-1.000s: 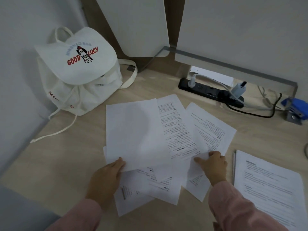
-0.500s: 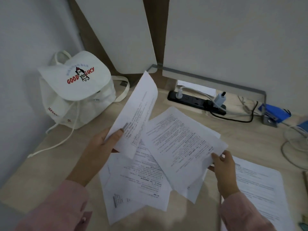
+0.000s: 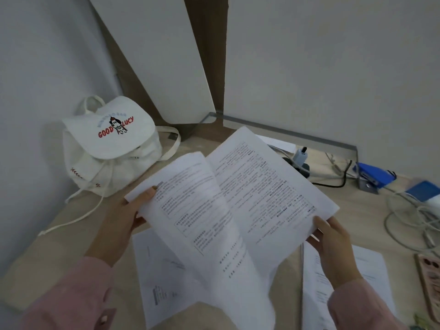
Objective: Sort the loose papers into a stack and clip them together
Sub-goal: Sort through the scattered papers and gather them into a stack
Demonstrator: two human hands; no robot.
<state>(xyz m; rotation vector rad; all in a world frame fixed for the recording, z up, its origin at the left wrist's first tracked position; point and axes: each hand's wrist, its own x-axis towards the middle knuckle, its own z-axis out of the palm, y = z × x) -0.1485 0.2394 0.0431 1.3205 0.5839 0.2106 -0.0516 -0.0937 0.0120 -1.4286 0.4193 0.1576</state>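
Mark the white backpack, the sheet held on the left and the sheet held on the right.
white backpack [image 3: 112,144]: head view, its flap.
left sheet [image 3: 190,198]: head view, printed middle.
right sheet [image 3: 262,186]: head view, printed middle.

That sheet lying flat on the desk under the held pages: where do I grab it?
Likely the sheet on the desk by its exposed left edge, coming from the left: it lies flat, and the held pages hide its right side.

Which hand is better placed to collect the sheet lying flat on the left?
Probably left: the left hand pinches a lifted sheet right beside the flat sheet; the right hand holds papers farther right.
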